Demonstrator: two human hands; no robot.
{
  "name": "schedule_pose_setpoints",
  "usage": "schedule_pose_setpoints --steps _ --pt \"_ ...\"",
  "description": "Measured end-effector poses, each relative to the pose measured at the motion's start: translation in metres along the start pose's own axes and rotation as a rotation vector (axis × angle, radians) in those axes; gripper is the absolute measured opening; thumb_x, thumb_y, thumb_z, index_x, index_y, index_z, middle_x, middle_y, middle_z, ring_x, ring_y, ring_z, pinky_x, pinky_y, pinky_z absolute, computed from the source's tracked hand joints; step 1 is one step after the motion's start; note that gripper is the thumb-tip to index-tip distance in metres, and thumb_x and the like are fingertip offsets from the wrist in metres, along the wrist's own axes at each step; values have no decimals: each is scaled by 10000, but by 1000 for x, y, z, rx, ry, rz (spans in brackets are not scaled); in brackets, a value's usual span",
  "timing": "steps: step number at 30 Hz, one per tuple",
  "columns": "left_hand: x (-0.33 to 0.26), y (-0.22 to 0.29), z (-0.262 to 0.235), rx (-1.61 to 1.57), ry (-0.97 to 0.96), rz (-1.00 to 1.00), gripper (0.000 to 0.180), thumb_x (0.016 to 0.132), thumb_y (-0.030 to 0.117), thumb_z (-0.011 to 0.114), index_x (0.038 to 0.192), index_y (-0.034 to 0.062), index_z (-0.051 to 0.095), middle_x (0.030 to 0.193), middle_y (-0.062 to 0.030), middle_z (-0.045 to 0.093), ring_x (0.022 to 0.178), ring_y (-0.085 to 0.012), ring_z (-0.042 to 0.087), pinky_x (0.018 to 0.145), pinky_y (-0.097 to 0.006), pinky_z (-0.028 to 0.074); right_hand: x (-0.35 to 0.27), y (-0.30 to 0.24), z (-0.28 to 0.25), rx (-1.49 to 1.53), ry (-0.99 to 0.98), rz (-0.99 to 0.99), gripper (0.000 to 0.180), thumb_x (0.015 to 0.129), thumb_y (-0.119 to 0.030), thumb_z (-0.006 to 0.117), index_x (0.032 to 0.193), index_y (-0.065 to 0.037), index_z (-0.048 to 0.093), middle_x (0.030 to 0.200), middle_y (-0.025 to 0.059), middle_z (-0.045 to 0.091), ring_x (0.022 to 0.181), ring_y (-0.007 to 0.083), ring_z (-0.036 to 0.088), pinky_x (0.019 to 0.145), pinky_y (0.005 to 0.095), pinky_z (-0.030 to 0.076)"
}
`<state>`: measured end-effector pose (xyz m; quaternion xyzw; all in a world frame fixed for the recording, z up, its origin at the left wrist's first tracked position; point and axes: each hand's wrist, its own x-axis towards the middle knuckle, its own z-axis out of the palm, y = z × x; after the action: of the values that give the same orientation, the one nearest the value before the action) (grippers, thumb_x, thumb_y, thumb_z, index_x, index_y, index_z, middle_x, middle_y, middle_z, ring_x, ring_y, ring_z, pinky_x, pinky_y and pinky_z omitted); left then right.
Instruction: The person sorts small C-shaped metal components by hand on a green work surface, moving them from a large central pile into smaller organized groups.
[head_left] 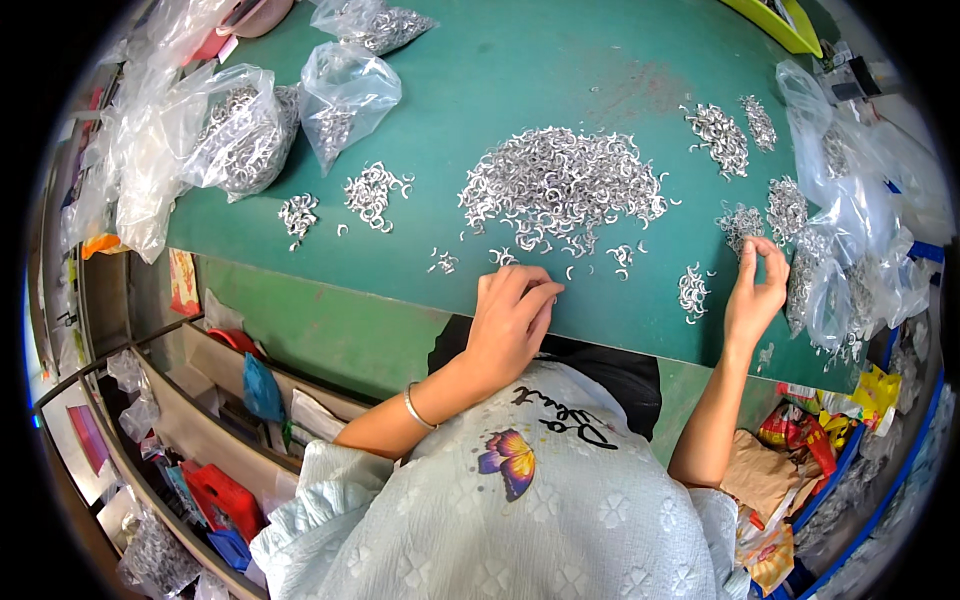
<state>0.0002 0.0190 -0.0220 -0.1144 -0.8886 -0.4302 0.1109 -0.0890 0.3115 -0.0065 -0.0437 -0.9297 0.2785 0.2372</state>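
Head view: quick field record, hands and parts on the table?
surface: green table
main pile: small silver curved metal parts, mid-table
small heaps: left and right of the pile
bags: clear plastic bags of parts, far left; more far right
left hand: fingers down on table edge, by loose parts
right hand: raised, fingertips pinched; contents too small to tell

We see a broad heap of small curved silver metal hooks [560, 185] mid-desk [600, 70], loose strays [500, 258] touching our left-hand fingers [535, 295], and a small cluster [740, 225] by our right-hand fingers [765, 255].
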Motion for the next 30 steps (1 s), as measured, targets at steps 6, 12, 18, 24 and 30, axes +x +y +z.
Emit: schedule_pose_setpoints --steps 6,12,18,24,30 --pt "6 2 -3 57 0 -10 282 767 -18 711 1033 58 659 1018 -54 592 915 -228 548 803 -351 359 -31 -86 14 195 -441 -284 206 804 -71 719 1007 -56 687 1071 80 639 1057 276 559 914 381 405" --pt "7 3 -3 72 -52 -20 308 746 92 778 1030 70 659 1026 -44 581 930 -218 543 816 -375 355 -55 -107 38 146 -429 -430 270 768 -102 747 1026 -78 670 1132 47 586 1090 280 515 927 415 352" --pt "1 2 -4 65 -68 -37 262 746 82 776 984 69 667 989 -40 576 902 -216 547 792 -376 356 -62 -100 43 25 -397 -386 169 767 -102 759 903 -86 662 1036 18 589 998 239 516 865 403 335" --pt "-4 -5 -7 83 -23 -15 199 767 31 740 950 59 668 960 -43 578 885 -226 547 773 -374 358 -69 -98 41 9 -370 -466 167 747 -92 764 882 -97 666 1050 15 589 1015 246 519 878 409 326" --pt "-17 -12 -19 103 48 -53 206 763 -5 732 950 57 673 955 -44 594 879 -224 555 780 -361 355 -84 -95 27 27 -402 -466 162 746 -82 760 880 -95 670 1045 29 594 1005 250 529 877 412 321"
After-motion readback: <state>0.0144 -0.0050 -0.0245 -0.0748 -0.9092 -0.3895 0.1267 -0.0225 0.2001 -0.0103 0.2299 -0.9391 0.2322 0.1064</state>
